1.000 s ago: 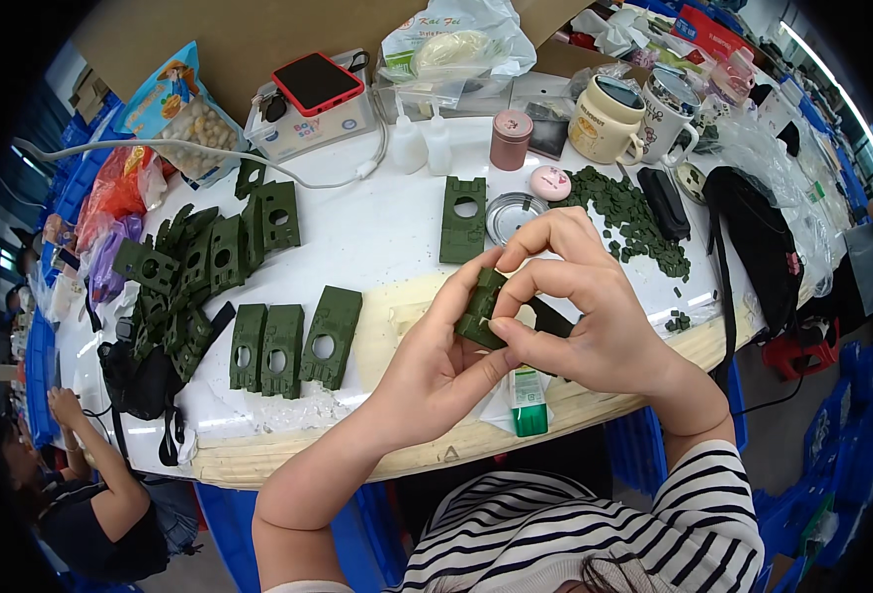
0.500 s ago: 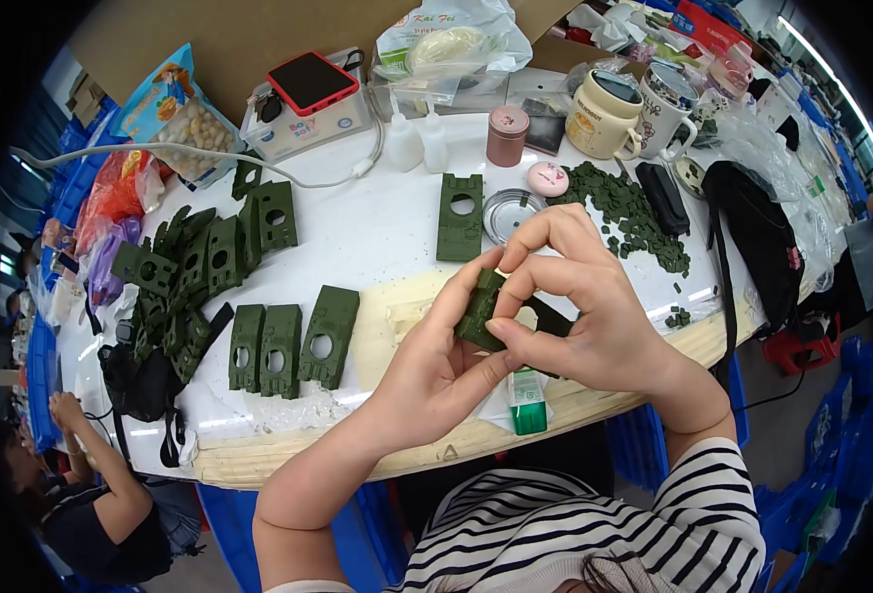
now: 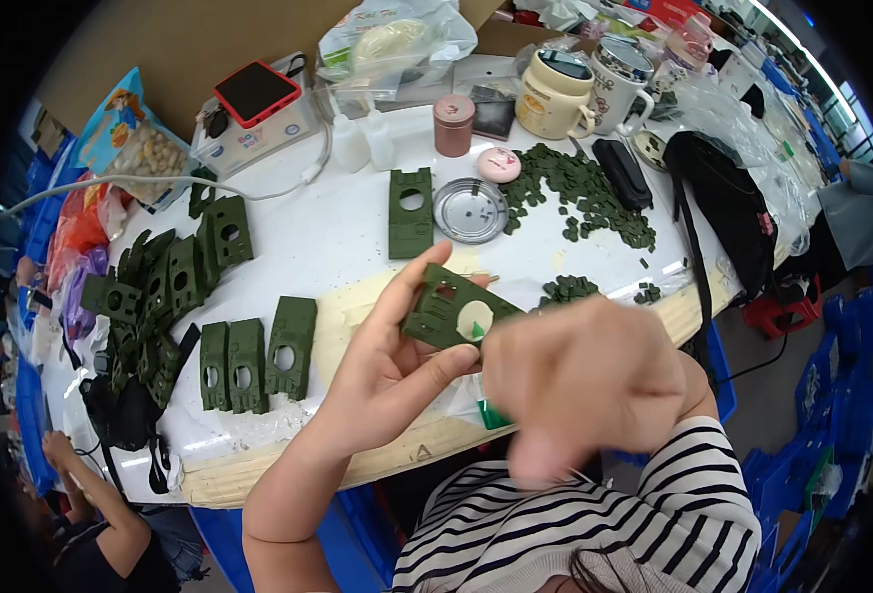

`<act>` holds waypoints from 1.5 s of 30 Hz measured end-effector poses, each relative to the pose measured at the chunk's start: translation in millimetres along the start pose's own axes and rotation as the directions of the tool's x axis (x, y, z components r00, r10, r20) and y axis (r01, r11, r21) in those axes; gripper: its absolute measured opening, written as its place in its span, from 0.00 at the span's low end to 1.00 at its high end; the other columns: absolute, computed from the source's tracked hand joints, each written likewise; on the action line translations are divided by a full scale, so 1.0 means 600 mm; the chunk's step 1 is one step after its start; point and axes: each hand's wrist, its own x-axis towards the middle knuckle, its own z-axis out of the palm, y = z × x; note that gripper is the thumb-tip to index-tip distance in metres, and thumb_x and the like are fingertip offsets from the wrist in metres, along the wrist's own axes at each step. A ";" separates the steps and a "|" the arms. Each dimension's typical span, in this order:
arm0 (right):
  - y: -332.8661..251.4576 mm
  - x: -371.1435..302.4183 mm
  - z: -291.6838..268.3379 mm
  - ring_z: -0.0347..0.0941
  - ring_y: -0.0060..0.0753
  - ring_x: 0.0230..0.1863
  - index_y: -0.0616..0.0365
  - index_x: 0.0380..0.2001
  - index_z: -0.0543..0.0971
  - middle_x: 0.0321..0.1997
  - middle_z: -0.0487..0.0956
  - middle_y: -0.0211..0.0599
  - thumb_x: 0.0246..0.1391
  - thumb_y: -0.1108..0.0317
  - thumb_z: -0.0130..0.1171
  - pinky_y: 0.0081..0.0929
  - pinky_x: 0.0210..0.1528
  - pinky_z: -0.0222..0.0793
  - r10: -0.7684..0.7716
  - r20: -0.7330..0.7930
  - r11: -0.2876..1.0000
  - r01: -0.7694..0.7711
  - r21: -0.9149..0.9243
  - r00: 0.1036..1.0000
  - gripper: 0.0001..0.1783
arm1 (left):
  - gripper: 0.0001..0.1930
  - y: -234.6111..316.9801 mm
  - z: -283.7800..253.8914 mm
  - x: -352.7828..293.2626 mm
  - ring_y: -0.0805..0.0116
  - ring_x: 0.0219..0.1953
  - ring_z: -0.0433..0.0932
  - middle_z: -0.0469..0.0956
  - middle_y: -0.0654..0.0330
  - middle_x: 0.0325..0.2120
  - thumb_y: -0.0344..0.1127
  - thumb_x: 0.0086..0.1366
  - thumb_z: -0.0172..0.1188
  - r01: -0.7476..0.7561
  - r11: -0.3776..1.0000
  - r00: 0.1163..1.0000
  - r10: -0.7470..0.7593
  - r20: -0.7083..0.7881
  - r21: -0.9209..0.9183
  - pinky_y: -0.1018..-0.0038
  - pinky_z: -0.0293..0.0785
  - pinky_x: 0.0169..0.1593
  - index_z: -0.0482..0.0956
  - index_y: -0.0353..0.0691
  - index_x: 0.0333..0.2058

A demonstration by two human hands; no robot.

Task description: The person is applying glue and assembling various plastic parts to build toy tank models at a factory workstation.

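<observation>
My left hand [image 3: 377, 385] is closed on a dark green plastic model-tank hull [image 3: 435, 314], tilted so its small square hole and larger round hole show. A pale surface and a bit of bright green show through the round hole. My right hand [image 3: 595, 381], smeared by motion, is raised in front of the hull's right end; its fingers are too blurred to tell whether they hold anything. Partly hidden below it is a green-ended tube [image 3: 493, 413]. Beyond the hands, another hull [image 3: 411, 232] lies beside a round clear dish [image 3: 469, 211].
Three hulls [image 3: 291, 336] lie in a row at left, near a heap of hull parts [image 3: 174, 272]. Small green pieces [image 3: 595, 198] spread at right beside a black case [image 3: 622, 173]. Mugs [image 3: 555, 94], a pink tin [image 3: 453, 127] and squeeze bottles [image 3: 350, 146] stand at the back.
My right hand has come off the hull and moved down and nearer, now blurred. The hull in my left hand has turned so its holes show. The whole view has shifted.
</observation>
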 end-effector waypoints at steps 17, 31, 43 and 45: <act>-0.037 -0.043 0.067 0.65 0.29 0.28 0.58 0.23 0.77 0.26 0.73 0.34 0.48 0.70 0.59 0.24 0.32 0.60 -0.364 0.228 0.763 0.149 0.629 0.903 0.05 | 0.36 -0.014 0.004 0.003 0.58 0.51 0.73 0.65 0.45 0.55 0.26 0.58 0.57 -0.086 0.987 0.993 0.096 -0.066 0.138 0.66 0.78 0.47 0.49 0.34 0.63; -0.031 -0.058 0.073 0.67 0.27 0.25 0.61 0.22 0.77 0.24 0.74 0.35 0.50 0.68 0.58 0.22 0.28 0.62 -0.380 0.230 0.735 0.141 0.663 0.896 0.08 | 0.36 -0.010 0.010 0.001 0.60 0.51 0.73 0.64 0.45 0.56 0.26 0.59 0.57 -0.083 0.990 0.993 0.092 -0.075 0.113 0.67 0.77 0.48 0.48 0.34 0.63; -0.035 -0.048 0.063 0.69 0.25 0.23 0.63 0.22 0.77 0.23 0.75 0.36 0.52 0.67 0.57 0.20 0.25 0.63 -0.320 0.227 0.778 0.118 0.618 0.920 0.10 | 0.37 -0.008 0.011 0.003 0.59 0.51 0.72 0.64 0.44 0.55 0.27 0.59 0.57 -0.087 0.990 0.993 0.095 -0.073 0.113 0.67 0.77 0.48 0.47 0.33 0.63; -0.036 -0.049 0.059 0.69 0.25 0.23 0.64 0.22 0.77 0.23 0.75 0.37 0.52 0.67 0.57 0.20 0.24 0.63 -0.299 0.223 0.794 0.112 0.598 0.928 0.11 | 0.35 -0.007 0.007 0.002 0.59 0.53 0.70 0.62 0.44 0.56 0.24 0.61 0.54 -0.077 0.993 0.996 0.081 -0.037 0.094 0.67 0.75 0.51 0.47 0.33 0.63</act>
